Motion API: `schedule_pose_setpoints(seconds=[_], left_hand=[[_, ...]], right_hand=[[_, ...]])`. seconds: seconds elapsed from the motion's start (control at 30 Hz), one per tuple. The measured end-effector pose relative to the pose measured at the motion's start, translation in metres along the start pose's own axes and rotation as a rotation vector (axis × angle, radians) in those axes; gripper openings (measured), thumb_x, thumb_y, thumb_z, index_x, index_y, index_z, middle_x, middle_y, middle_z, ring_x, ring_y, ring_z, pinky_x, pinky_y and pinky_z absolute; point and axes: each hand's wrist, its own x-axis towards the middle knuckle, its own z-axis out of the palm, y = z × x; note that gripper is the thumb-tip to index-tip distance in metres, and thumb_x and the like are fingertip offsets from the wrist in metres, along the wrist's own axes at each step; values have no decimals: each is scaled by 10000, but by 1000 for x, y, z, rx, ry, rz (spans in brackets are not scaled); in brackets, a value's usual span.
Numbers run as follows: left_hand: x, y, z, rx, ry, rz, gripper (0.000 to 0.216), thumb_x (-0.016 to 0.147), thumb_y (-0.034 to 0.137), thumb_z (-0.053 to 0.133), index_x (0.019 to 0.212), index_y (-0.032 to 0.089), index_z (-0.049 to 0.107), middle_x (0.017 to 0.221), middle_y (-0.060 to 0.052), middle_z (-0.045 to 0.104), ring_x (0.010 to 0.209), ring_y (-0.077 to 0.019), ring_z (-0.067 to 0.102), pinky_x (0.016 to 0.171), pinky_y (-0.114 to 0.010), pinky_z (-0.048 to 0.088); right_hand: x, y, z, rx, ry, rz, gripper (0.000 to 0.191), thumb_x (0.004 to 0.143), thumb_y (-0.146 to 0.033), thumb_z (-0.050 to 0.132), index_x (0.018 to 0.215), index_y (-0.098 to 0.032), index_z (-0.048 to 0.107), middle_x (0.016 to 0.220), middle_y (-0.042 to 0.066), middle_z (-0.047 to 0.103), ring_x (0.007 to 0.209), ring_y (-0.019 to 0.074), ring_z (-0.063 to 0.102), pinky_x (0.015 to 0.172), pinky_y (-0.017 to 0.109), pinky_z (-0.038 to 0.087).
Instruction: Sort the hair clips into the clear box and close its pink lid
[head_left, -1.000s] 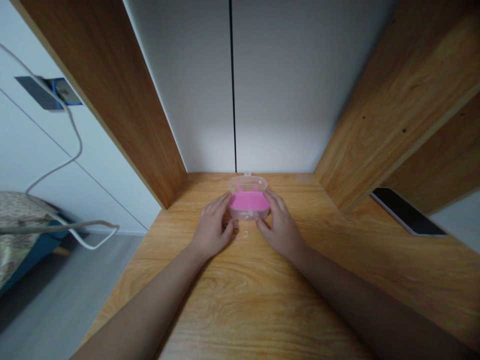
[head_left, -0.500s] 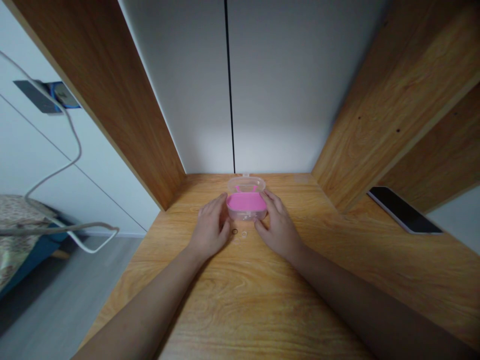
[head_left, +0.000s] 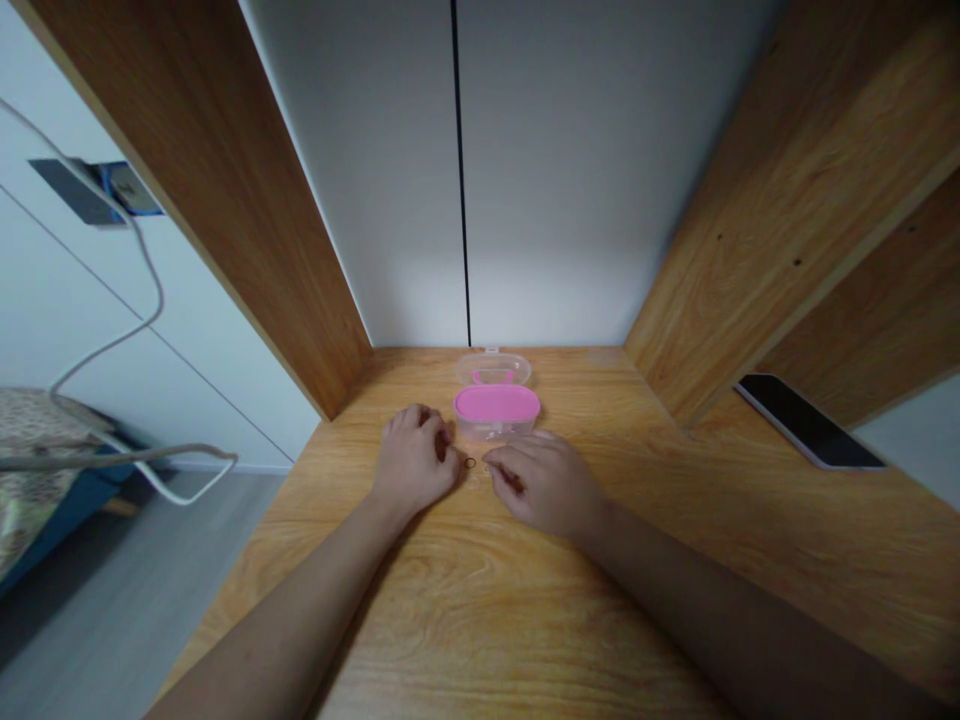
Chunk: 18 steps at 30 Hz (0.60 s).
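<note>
The pale ring (head_left: 487, 469) lies at the right hand's (head_left: 553, 485) fingers, pinched together; whether they grip it, I cannot tell. A dark ring (head_left: 470, 463) at nine o'clock could scatter if brushed. The left hand (head_left: 414, 460) curls, contents hidden. The pink-topped case (head_left: 496, 405) crowds twelve; the worktop (head_left: 457, 620) gives room toward six, its edge toward eight.

From where I'm standing, I can't read a single word, label, brand, number or sign on anything here, on the bench (head_left: 465, 620) or around it.
</note>
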Motion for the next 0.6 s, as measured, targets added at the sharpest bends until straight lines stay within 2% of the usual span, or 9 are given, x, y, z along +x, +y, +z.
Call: schedule_pose_setpoints(seconds=[0.13, 0.27, 0.6], left_hand=[[-1, -1, 2, -14, -12, 15, 129, 726, 273, 642, 830, 201, 671, 1097, -109, 606, 1093, -316, 551, 970, -460, 426], [-1, -2, 4, -55, -11, 46, 124, 718, 257, 643, 823, 200, 673, 1131, -107, 614, 1123, -314, 550, 990, -471, 409], [-2, 3, 0, -137, -42, 122, 76, 727, 224, 632, 785, 205, 676, 1112, -88, 637, 1122, -287, 568, 999, -463, 396]], right_hand=[[0, 3, 2, -63, -134, 106, 123, 903, -241, 595, 893, -210, 713, 853, 44, 764, 774, 195, 675, 725, 314, 425], [2, 4, 2, -72, -226, 133, 171, 924, -275, 576, 969, -213, 728, 925, 56, 773, 826, 213, 688, 747, 326, 437], [2, 5, 2, -17, -211, 125, 124, 901, -230, 586, 865, -207, 702, 810, 20, 734, 725, 175, 629, 699, 306, 393]])
